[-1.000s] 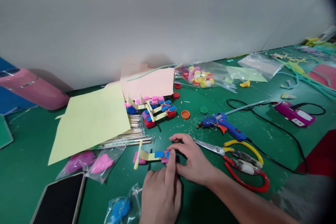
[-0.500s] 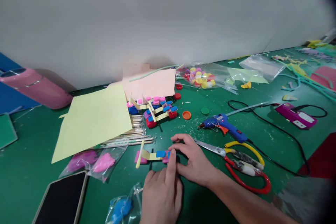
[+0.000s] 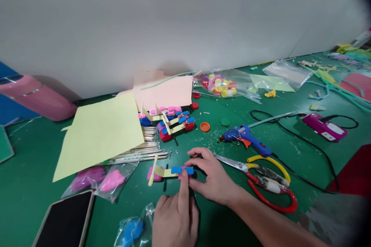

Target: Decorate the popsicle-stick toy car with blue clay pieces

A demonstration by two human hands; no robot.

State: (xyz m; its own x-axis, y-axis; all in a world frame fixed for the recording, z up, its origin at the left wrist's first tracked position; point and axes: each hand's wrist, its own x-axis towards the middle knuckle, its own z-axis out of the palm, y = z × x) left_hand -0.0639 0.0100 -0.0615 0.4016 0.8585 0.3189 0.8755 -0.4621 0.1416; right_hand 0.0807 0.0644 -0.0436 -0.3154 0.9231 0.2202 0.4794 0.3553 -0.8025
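A small craft model (image 3: 166, 171) lies on the green table (image 3: 37, 170): a yellow strip with blue foam pieces on top, pink caps beneath and a stick at its left end. My left hand (image 3: 175, 220) comes up from the bottom edge with its fingers curled and the index finger stretched out, its tip pressed against the model's right end. My right hand (image 3: 214, 179) reaches in from the right, and its thumb and fingers pinch that same end.
Red and yellow scissors (image 3: 261, 177) and a blue glue gun (image 3: 249, 139) lie right of my hands. Finished models (image 3: 171, 119), loose sticks (image 3: 142, 154), yellow paper (image 3: 101, 131) and a bag of caps (image 3: 222, 83) lie behind. Foam bags (image 3: 101, 179) and a dark tablet (image 3: 65, 220) lie left.
My left index finger has slid back a little towards me, uncovering a second blue piece at the model's right end. My right hand has stayed in place.
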